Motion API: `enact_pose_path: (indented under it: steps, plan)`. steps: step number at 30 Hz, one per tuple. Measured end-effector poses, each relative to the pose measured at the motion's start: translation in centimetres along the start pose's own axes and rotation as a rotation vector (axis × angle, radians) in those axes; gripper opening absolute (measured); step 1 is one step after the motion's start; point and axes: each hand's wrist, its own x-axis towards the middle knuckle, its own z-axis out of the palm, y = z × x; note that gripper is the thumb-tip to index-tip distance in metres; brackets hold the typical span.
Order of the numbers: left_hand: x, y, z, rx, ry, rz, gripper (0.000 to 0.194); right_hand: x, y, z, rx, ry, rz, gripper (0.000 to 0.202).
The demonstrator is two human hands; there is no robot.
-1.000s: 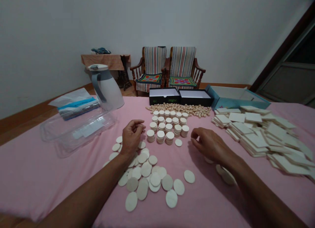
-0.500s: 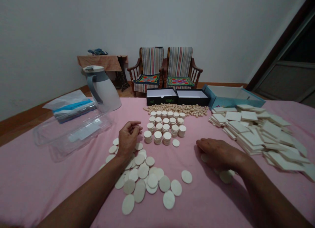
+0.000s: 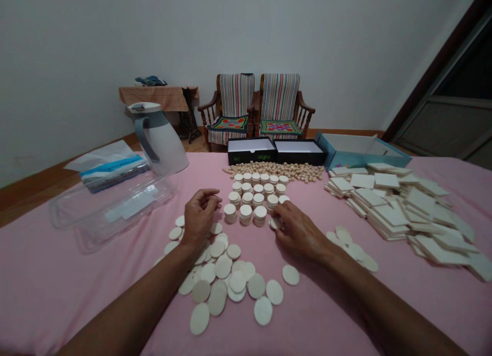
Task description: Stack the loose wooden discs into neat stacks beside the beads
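Note:
My right hand (image 3: 302,230) pinches a round white wooden disc (image 3: 275,223) at the front right end of several rows of stacked discs (image 3: 246,212). Whether that disc lies on another one is hard to see. My left hand (image 3: 200,212) rests on the cloth left of the stacks, its fingers loosely curled with nothing showing in them. Loose discs (image 3: 223,267) lie scattered beside and below the left wrist. A smaller group of discs (image 3: 355,251) is spread out to the right of my right forearm.
Small wooden beads (image 3: 274,170) lie behind the stacks, before two black boxes (image 3: 251,153). At right are a pile of square wooden pieces (image 3: 388,212) and a blue box (image 3: 346,153). A jug (image 3: 165,146), a blue packet (image 3: 113,171) and clear plastic trays (image 3: 126,207) stand left.
My right hand has moved left from the small group of discs to the front right of the stacks, uncovering that group. My left hand has stayed in place.

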Motion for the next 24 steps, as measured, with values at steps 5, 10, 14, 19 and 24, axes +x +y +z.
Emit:
enact_pose_path:
  steps: [5, 10, 14, 19, 24]
  plan:
    - [0.0, 0.0, 0.0, -0.007, -0.008, -0.003, 0.023, -0.3, -0.4, 0.6, -0.032, 0.041, -0.042, 0.032]
    - [-0.1, 0.0, 0.0, -0.010, -0.008, -0.008, 0.024, -0.2, -0.1, 0.4, 0.026, 0.098, -0.077, 0.028]
    - [-0.1, 0.0, 0.0, -0.008, -0.005, -0.005, 0.023, 0.1, 1.2, -0.9, 0.056, 0.125, -0.086, 0.031]
    - [-0.1, 0.1, 0.0, -0.005, -0.007, -0.009, 0.024, 0.1, 3.4, -2.8, -0.109, 0.148, 0.029, 0.023]
    - [-0.1, 0.3, 0.0, 0.015, -0.010, -0.015, 0.024, 0.3, 3.9, -4.2, -0.188, 0.110, 0.124, 0.019]
